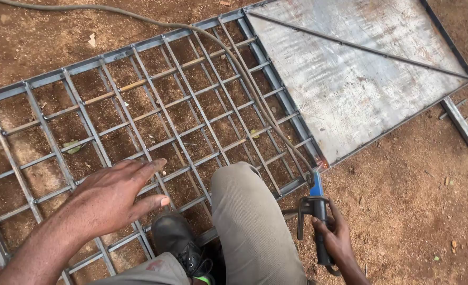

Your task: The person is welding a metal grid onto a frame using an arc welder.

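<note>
While the left hand (115, 198) lies flat, fingers spread, on the grey welded steel grid frame (139, 116), the right hand (333, 237), fingers wrapped round a dark electrode holder (318, 211), sparks at the frame's corner; heat or sparks could burn the nearby knee (239, 184).

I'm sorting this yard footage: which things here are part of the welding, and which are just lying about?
In use:
left hand flat on the metal grid frame
right hand gripping the electrode holder
cable
sheet panel

Lying about:
loose metal bar
dry leaves
</note>
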